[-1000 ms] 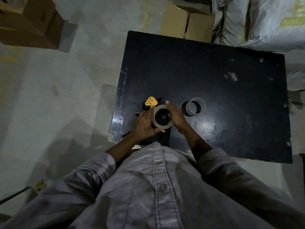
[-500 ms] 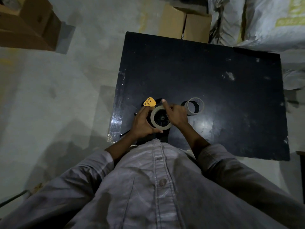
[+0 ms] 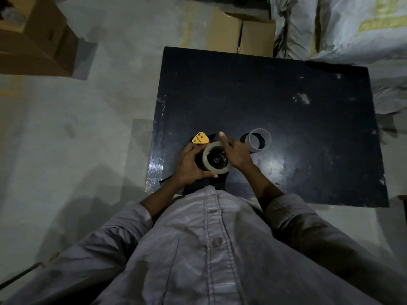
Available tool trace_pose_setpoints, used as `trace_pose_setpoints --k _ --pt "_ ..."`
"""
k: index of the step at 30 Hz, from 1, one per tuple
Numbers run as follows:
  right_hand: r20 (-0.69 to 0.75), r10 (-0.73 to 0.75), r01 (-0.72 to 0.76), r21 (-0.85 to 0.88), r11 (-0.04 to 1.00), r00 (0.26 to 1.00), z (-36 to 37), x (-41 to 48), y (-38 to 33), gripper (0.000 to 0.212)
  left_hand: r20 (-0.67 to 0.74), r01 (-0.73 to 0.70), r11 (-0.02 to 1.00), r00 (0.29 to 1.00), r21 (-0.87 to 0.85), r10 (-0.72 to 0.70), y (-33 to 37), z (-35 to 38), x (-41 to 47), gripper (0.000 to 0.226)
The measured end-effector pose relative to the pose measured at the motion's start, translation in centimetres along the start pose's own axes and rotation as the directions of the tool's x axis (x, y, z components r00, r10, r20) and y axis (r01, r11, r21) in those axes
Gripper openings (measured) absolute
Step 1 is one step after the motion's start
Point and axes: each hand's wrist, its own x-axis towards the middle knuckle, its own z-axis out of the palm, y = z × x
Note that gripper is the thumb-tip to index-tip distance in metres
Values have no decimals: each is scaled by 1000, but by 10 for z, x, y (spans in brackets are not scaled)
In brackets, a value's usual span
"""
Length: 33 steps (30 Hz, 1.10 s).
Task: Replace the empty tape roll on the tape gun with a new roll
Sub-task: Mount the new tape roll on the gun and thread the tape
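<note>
Gripping entry: new roll (image 3: 217, 171) on tape gun (image 3: 217, 160), worktop (image 3: 286, 102) near edge, black, scuffed. Left hand (image 3: 189, 164) fingers wrap roll; right hand (image 3: 237, 154) fingers curl on rim, forefinger straight. Yellow tag (image 3: 200, 138), 11 o'clock, print illegible. Empty core (image 3: 261, 140), 2 o'clock. Cardboard boxes (image 3: 240, 36), 12 o'clock; concrete floor (image 3: 88, 128).

My table (image 3: 286, 128) is glossy black, scuffed pale in spots. At its near left, the new roll (image 3: 220, 170) is shiny film on the tape gun (image 3: 217, 160) of black plastic with a yellow plastic tab (image 3: 200, 138); the empty core (image 3: 267, 140) is dull cardboard.
</note>
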Motion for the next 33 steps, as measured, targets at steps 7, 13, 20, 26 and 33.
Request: trace_pose_setpoints --k 7,13,20,26,33 --pt "204 87 -109 99 989 975 -13 -24 -12 81 214 141 989 965 50 -149 -1 0 6 99" --pt "264 111 -209 381 900 958 -12 -42 3 52 319 316 944 889 92 -328 24 -18 24 46" --pt "280 43 -242 730 639 959 -1 -75 39 37 396 121 887 862 446 -317 18 -28 46 50" --pt "302 69 -280 742 609 951 0 -85 36 43 469 124 878 807 461 -360 18 -26 43 50" --pt "284 75 -282 814 509 956 7 -89 37 42 482 360 925 793 124 -373 9 -26 29 57"
